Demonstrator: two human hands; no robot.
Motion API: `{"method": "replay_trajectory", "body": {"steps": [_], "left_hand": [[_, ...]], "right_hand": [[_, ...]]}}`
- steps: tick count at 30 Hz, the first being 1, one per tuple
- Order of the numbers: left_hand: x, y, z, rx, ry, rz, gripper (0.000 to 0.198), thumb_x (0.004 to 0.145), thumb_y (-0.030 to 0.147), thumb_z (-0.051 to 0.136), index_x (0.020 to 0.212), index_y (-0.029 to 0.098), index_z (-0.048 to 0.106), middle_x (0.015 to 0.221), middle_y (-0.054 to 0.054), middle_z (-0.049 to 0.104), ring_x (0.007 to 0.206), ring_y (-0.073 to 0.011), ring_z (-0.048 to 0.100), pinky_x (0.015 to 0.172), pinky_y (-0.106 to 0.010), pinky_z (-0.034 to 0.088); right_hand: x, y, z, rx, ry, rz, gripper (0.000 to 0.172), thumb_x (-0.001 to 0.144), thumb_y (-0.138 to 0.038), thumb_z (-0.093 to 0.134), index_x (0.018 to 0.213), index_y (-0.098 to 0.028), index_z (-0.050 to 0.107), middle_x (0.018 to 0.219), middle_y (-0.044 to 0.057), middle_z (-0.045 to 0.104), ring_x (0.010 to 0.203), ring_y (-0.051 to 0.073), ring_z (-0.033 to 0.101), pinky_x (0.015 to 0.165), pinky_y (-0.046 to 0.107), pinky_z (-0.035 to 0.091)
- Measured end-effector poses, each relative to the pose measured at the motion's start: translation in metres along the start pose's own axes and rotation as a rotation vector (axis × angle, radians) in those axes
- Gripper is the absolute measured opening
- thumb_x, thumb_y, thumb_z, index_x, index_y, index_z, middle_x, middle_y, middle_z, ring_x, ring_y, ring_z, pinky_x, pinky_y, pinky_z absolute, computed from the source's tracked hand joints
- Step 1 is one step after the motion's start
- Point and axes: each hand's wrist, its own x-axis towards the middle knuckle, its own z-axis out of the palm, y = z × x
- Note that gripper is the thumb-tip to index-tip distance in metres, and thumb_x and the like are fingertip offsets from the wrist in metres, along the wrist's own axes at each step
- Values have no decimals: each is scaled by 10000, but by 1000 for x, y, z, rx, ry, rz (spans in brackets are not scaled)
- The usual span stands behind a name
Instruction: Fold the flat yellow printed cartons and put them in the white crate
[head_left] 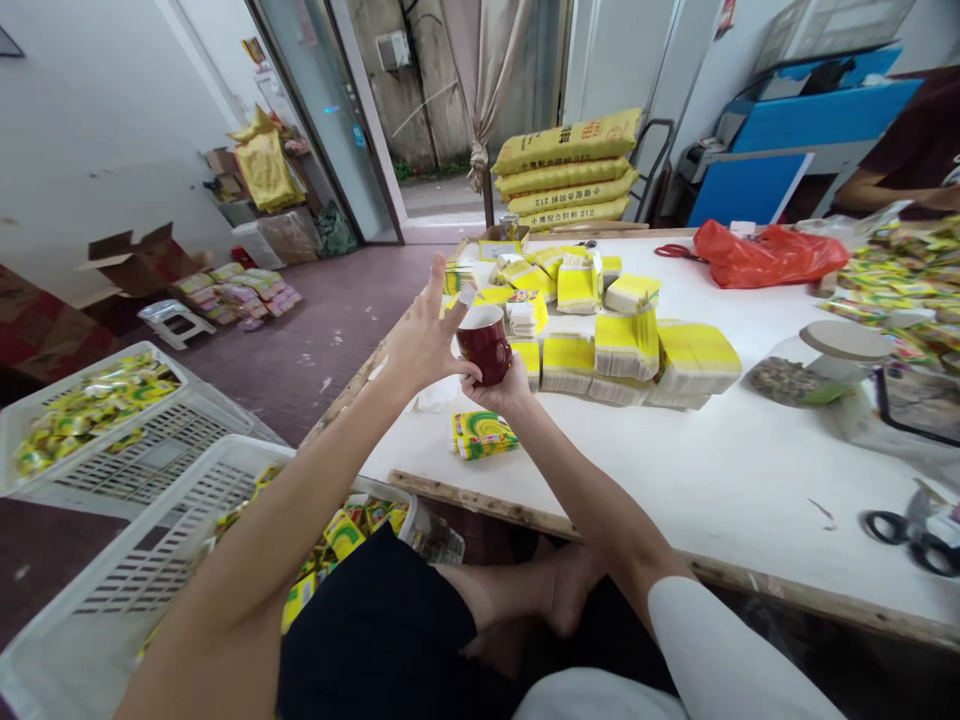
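Note:
A dark red mug (486, 346) with a white inside is held upright above the white table. My right hand (510, 388) is closed around its lower right side. My left hand (426, 345) is raised at the mug's left with fingers spread, and a white wrap shows on one fingertip. Its thumb reaches the lower part of the mug; whether it touches, I cannot tell. Below the mug lies a small stack of yellow-green packets (481, 435). Behind it stand bundles of yellow-and-white cards or bags (626, 345).
White crates (259, 455) of packets stand at my left. On the table (750, 490) are a lidded jar (814, 365), black-handled scissors (911, 530), a red plastic bag (772, 255) and a packet heap (919, 270). Yellow sacks (566, 165) are stacked beyond. Another person's arm (885, 190) shows at far right.

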Motion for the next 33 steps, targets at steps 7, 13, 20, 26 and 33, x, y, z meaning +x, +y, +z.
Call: {"method": "replay_trajectory", "body": {"steps": [7,13,20,26,33], "left_hand": [[-3,6,-2,-50,-30,-52,1321,677,686,774,1586,359,-126,1675,-178,-216,1391,-459,440,929,-515,545],[-2,-4,17,-137,47,1,1376,657,865,614,1562,269,-234,1661,-260,-171,1475,-526,279,857,-523,556],[-3,-17,38,-125,279,120,1396,602,884,639,1612,192,-33,1665,-301,-20,1521,-521,129,1130,-684,301],[-9,-18,44,-171,514,287,1313,655,665,792,1567,433,-124,1666,-19,-207,1537,-496,47,1151,-812,119],[-10,-9,46,-294,517,138,1190,669,558,774,1490,587,-88,1624,178,-162,1490,-504,261,1084,-826,231]], "right_hand": [[0,-1,-2,-2,-1,-4,468,937,-447,258,941,-151,621,716,67,638,568,168,541,397,232,454],[-4,-1,-1,17,1,-1,460,929,-460,258,944,-159,607,721,64,638,556,167,526,389,233,441],[-5,-2,-1,26,7,14,495,942,-500,231,880,-172,597,679,46,617,556,164,515,387,214,412],[-6,-2,5,-36,28,-27,559,956,-451,146,843,-156,607,662,54,575,517,182,476,330,235,355],[13,-9,-11,0,-50,0,626,939,-505,141,926,-140,650,758,81,611,558,204,545,318,267,398]]}}
